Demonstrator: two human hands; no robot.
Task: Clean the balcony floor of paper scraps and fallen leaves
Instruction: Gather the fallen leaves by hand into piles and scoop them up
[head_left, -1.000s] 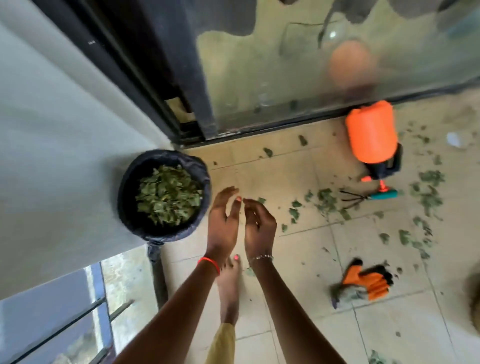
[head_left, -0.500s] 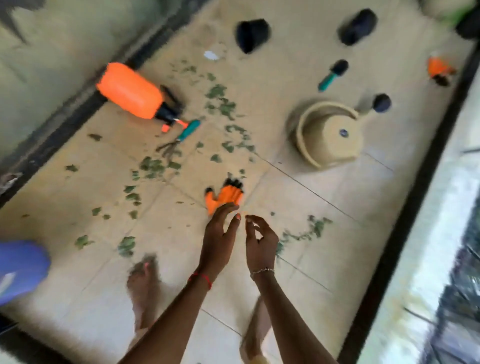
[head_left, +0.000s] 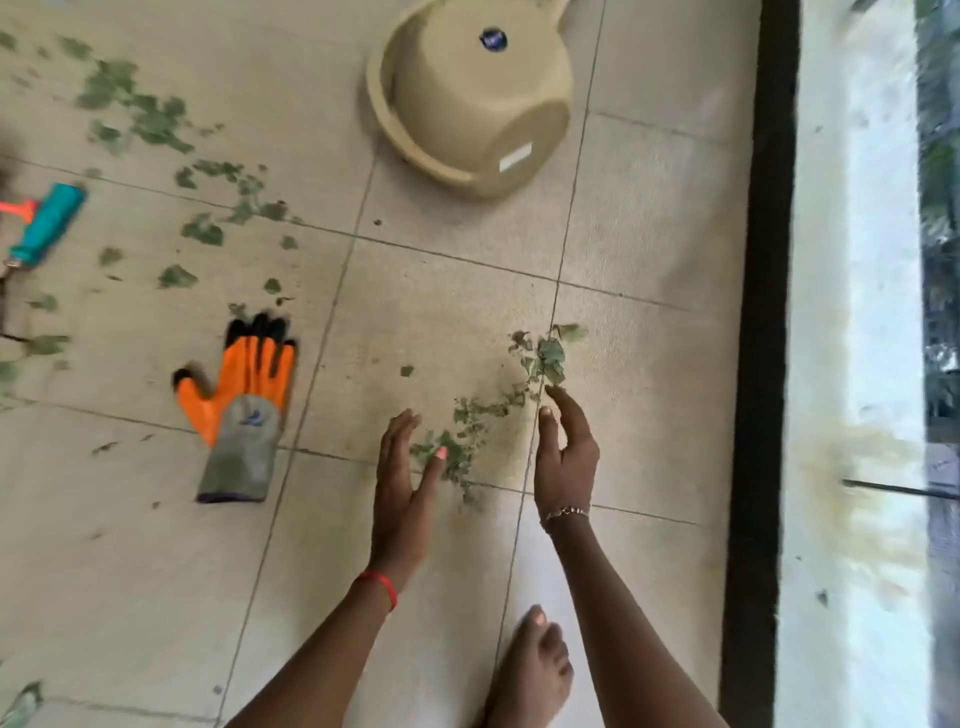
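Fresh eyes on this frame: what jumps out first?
The orange glove lying flat on the tiles at left, and the big beige tub tipped over at top centre. Then the left hand and right hand, both open, flanking a trail of green leaf scraps at centre; scattered leaves litter the upper left.

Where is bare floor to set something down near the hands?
Bare tile lies between the orange glove and the leaf trail, below the beige tub; another runs from the right hand to the black edge strip. Upper left is crowded with scattered leaves and a teal-handled tool.
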